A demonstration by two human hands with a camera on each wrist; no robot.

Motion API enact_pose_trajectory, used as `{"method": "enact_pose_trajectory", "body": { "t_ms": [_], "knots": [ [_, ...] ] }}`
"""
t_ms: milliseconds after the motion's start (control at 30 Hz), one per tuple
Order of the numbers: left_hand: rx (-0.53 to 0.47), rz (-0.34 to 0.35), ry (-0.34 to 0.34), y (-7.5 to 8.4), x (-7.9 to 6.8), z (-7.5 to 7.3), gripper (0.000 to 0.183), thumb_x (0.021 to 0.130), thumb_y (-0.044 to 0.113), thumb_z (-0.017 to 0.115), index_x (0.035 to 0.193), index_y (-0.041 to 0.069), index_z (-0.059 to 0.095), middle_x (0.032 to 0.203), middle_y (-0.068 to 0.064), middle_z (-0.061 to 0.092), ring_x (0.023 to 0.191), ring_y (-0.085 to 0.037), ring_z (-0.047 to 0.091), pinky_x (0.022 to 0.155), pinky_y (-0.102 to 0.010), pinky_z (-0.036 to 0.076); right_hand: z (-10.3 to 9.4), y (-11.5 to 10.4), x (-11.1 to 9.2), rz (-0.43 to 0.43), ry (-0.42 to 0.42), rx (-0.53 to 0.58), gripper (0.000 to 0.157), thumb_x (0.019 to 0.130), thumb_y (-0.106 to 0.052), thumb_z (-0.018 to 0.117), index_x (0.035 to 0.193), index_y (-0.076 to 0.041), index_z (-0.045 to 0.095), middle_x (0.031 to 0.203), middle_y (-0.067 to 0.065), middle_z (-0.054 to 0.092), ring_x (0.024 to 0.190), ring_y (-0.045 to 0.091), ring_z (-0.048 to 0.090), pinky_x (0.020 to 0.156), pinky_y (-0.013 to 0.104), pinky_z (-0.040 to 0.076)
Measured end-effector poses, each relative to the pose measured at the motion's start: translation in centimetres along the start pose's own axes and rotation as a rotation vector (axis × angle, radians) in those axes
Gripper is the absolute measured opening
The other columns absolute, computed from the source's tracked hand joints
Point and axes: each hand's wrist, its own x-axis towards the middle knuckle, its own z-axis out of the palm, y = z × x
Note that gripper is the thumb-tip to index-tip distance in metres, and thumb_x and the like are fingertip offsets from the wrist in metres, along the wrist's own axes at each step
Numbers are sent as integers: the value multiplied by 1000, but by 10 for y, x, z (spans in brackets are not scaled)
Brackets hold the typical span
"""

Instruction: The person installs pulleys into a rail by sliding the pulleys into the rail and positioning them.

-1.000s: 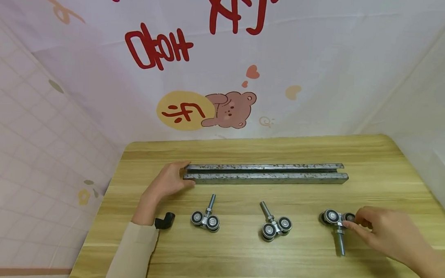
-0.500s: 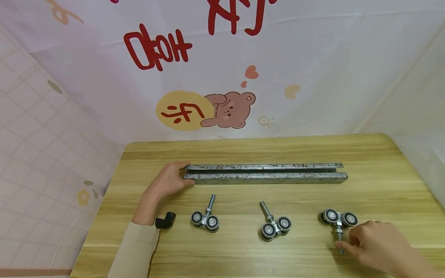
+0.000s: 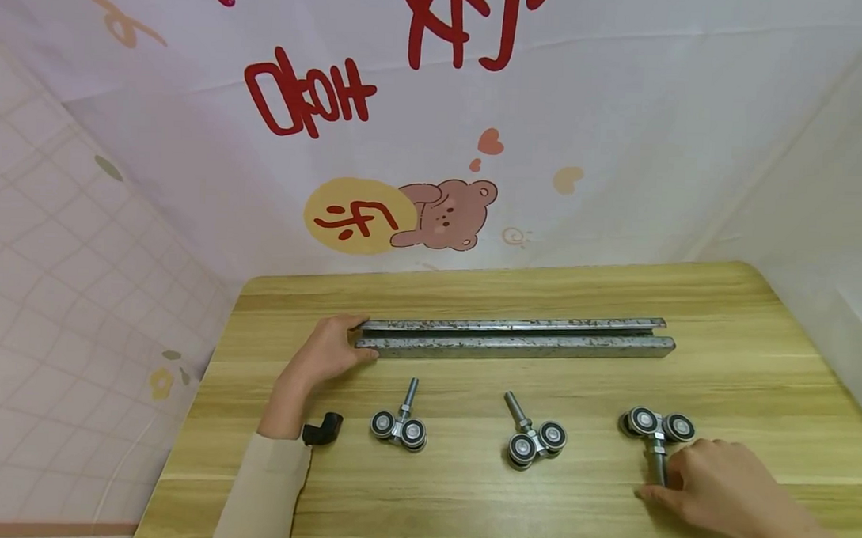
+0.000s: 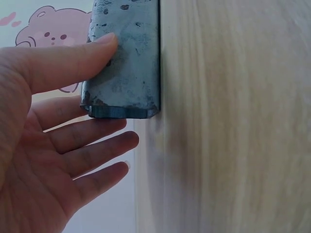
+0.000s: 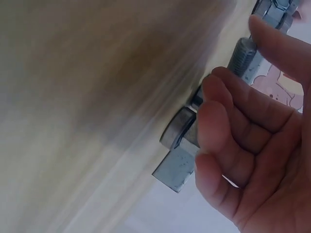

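My left hand (image 3: 331, 349) grips the left end of a steel channel rail (image 3: 514, 345), which lies across the table with its slot up. In the left wrist view the thumb presses the rail's side and the other fingers spread behind its end. By my right hand (image 3: 719, 485) lies a roller trolley (image 3: 643, 420), a wheeled carriage with a threaded bolt (image 3: 659, 465) pointing toward me. Thumb and bent index finger stand apart on either side of that bolt (image 5: 242, 56) in the right wrist view. The other fingers curl in, partly covering the wheels.
Two more roller trolleys lie on the wooden table (image 3: 465, 508): one in the middle (image 3: 536, 443) and one on the left (image 3: 398, 428), bolts pointing away. A black elbow-shaped piece (image 3: 323, 429) is beside the left forearm. A printed cloth wall (image 3: 622, 109) closes off the back.
My right hand has left the right trolley's wheels and come down toward me to its bolt end. The trolley keeps its place. My left hand has stayed on the rail.
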Motion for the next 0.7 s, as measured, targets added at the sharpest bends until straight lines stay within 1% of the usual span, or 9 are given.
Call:
{"method": "enact_pose_trajectory", "body": {
  "t_ms": [67,167,233,333,467,567,700],
  "knots": [
    [5,0,-2,0,0,0,74,89,22,86,150,-3,54,150,-24,54,143,-41,47,112,-56,43,2,0,-1,0,-6,-11,63,73,-58,90,54,-35,34,55,-23,28,50,-1,27,46,27,27],
    [10,2,-3,0,1,0,74,89,23,86,150,-3,54,150,-24,55,143,-41,47,113,-55,42,3,-1,-2,-5,10,-14,64,71,-53,92,53,-35,34,55,-23,27,50,-1,27,45,28,27],
    [12,6,-2,0,1,0,74,89,22,86,150,-3,54,150,-24,55,143,-41,47,113,-55,42,3,-2,-2,7,9,-12,63,71,-48,93,54,-34,34,54,-22,27,49,0,27,45,28,27],
    [12,11,0,0,1,0,73,89,22,86,150,-3,54,150,-24,55,142,-41,48,113,-55,42,0,-4,-1,50,-20,-7,60,72,-40,91,54,-32,35,54,-19,30,50,4,30,45,31,31],
    [13,17,5,0,1,0,73,89,22,86,149,-4,54,149,-24,56,142,-41,48,113,-55,42,-4,-4,-1,138,-64,-4,53,72,-31,86,55,-29,37,55,-15,34,52,10,33,46,35,33],
    [12,15,5,0,0,0,73,89,22,86,149,-5,55,149,-24,56,142,-41,48,113,-55,42,-8,-1,-1,172,-63,-9,51,73,-29,85,56,-28,37,56,-14,34,52,12,33,46,36,32],
    [12,8,0,0,0,0,73,89,22,86,149,-4,54,149,-24,56,142,-40,48,113,-55,42,-13,4,-2,169,-32,-24,52,71,-29,86,58,-27,35,56,-13,32,53,12,31,46,36,30]
  ]
}}
